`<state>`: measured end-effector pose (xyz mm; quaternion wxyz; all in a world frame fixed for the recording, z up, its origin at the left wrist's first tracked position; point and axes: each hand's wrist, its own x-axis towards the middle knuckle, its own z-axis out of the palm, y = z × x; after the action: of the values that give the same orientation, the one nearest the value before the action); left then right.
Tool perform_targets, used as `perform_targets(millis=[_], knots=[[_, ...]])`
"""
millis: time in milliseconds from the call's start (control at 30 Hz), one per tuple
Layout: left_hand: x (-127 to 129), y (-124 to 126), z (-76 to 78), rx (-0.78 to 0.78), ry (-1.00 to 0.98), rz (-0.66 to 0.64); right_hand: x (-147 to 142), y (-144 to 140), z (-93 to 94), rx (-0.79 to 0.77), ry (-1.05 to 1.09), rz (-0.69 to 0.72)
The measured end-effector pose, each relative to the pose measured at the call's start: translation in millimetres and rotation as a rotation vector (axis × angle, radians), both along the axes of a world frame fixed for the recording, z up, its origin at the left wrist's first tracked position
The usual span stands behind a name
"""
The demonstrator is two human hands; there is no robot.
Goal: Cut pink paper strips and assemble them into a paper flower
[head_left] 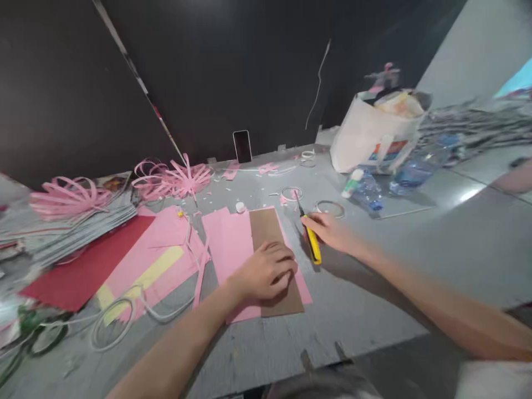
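My left hand [266, 271] lies flat on a brown cardboard strip [272, 230] that rests on a pink paper sheet [228, 238], pressing both onto the grey table. My right hand [332, 233] rests on the table just right of the sheet and grips a yellow utility knife [312, 244]. The knife's black blade end [299, 206] points away from me, beside the strip's right edge.
Red, pink and yellow paper sheets [124, 260] and white wire loops [112, 327] lie at left. Pink paper flowers [174, 180], a propped phone [242, 146], tape rings [330, 208], a glue bottle [352, 184], water bottles [411, 172] and a white bag [369, 136] stand farther back.
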<state>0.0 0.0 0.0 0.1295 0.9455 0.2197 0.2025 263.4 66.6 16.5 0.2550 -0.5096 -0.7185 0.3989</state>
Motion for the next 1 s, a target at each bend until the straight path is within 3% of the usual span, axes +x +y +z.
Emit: perform_targets(millis=[200, 467, 600, 667, 833, 900, 1000], knots=[[3, 2, -4.7, 0.028, -0.014, 0.091, -17, -13, 2.4, -0.017, 0.13, -0.036], [5, 0, -9.5, 0.045, 0.003, 0.154, -23, -16, -2.2, -0.007, 0.205, 0.09], [5, 0, -8.0, 0.015, -0.006, 0.157, -25, -16, -3.4, -0.034, 0.184, 0.087], [6, -1, -5.7, 0.011, -0.023, 0.24, -24, -17, -3.6, -0.022, 0.154, 0.069], [9, -4, -5.4, -0.069, 0.105, 0.686, -23, -17, -7.1, 0.01, 0.084, 0.02], [11, -5, -8.1, -0.127, 0.161, 0.722, -24, -17, -8.7, 0.014, 0.112, 0.011], [13, -8, -10.7, -0.15, 0.173, 0.66, -24, -16, -10.1, 0.009, 0.138, 0.014]])
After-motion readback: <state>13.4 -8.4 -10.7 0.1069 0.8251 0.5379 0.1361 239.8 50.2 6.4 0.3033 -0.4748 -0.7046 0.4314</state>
